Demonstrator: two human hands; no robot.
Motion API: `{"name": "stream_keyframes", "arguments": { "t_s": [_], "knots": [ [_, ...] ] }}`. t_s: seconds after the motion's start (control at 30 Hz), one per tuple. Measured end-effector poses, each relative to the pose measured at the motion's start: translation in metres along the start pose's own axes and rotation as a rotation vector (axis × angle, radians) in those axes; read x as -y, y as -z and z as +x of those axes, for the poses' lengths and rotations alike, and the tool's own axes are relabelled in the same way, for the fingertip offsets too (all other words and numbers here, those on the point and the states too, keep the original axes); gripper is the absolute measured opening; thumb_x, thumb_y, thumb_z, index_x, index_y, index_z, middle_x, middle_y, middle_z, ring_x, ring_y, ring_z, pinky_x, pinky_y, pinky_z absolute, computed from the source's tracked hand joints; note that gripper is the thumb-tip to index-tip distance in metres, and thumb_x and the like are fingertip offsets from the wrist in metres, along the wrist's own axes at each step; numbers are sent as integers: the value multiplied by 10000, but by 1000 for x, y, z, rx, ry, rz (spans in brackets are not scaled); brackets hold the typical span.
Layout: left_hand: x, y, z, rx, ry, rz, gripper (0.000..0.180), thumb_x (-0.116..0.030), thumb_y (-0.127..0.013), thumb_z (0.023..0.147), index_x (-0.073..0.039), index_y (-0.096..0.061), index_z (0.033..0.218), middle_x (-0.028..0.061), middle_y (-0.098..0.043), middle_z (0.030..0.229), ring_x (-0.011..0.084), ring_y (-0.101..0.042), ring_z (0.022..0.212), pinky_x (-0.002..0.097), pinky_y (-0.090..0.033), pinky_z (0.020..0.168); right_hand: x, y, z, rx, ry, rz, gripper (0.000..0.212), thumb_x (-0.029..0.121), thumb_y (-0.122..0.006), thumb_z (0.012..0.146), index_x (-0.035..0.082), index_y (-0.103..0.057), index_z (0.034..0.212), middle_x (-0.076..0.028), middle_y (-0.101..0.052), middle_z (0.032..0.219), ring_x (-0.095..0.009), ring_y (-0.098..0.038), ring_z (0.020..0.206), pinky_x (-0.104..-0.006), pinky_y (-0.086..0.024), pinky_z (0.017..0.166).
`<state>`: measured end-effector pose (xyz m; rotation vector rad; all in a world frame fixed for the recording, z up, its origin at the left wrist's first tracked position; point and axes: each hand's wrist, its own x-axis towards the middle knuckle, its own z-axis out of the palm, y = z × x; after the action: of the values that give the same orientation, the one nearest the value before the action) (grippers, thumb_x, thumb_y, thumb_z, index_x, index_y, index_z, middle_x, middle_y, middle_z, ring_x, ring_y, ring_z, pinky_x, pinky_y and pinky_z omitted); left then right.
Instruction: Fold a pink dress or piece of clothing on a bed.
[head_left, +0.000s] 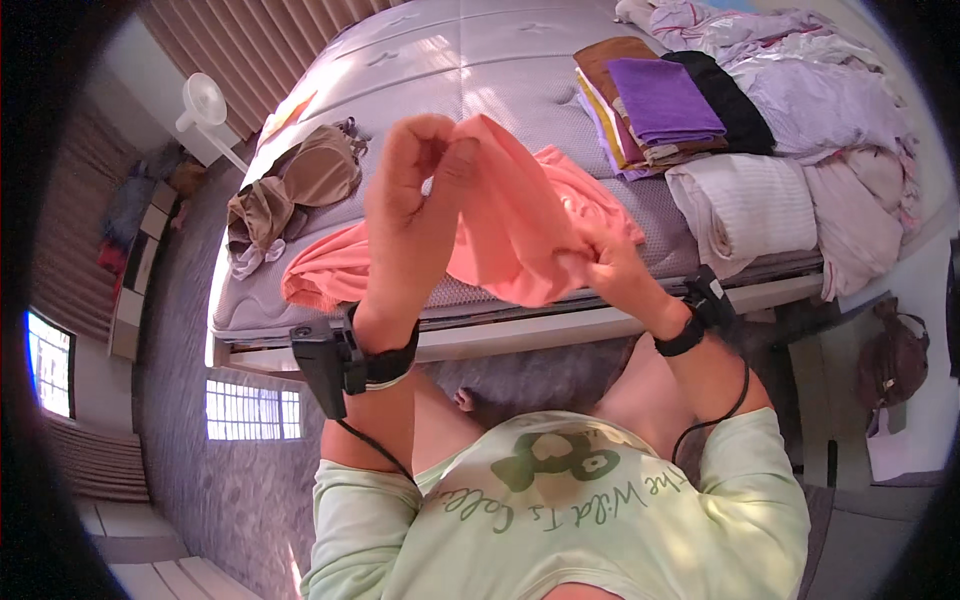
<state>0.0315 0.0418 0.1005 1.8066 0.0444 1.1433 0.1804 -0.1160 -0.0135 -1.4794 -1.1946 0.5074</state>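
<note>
A coral-pink garment (510,215) is stretched between my two hands above the near edge of the mattress. My left hand (425,190) is raised, its thumb and fingers pinched on the garment's upper edge. Lower and to the right, my right hand (615,265) grips the cloth's other side. More of the same pink fabric spreads on the bed to both sides, one long part at the left looking like a sleeve. What kind of garment it is cannot be made out for certain. Each wrist wears a black strap with a small device and a cable.
Tan bras (315,170) lie at the mattress's left edge. Folded cloths, with a purple one (665,100) on top, are stacked at the right, beside a folded white textile (750,205). Rumpled pale bedding (810,90) covers the far right. A white fan (203,100) stands left of the bed (400,60).
</note>
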Motion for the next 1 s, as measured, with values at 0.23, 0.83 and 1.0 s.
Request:
{"name": "stream_keyframes", "arguments": {
  "t_s": [0.23, 0.83, 1.0],
  "knots": [
    [-30, -15, -38, 246, -246, 294, 169, -21, -643, 831, -34, -588, 990, 83, -620, 905, 206, -617, 824, 293, -495, 732, 58, 12, 8, -18, 389, -69, 396, 54, -692, 793, 28, -557, 1164, -140, -568, 1188, -248, -556, 1108, -322, -448, 913],
    [95, 167, -89, -126, -38, 1141, 458, 50, -591, 657, -57, -577, 1103, 129, -581, 1132, 337, -532, 1113, 432, -421, 956, 66, 158, 6, -694, 138, 276, 233, 201, -562, 961, 38, -617, 1117, -55, -604, 1103, -131, -567, 1026, -269, -436, 888],
    [106, 193, -109, 9, 231, 1090, 364, 23, -568, 684, -64, -588, 1037, 115, -588, 1034, 328, -559, 1021, 445, -447, 869, 63, 200, 10, -773, 175, 355, 295, 214, -594, 951, 23, -588, 1175, -58, -599, 1156, -153, -565, 1077, -294, -437, 937]
  ]
}}
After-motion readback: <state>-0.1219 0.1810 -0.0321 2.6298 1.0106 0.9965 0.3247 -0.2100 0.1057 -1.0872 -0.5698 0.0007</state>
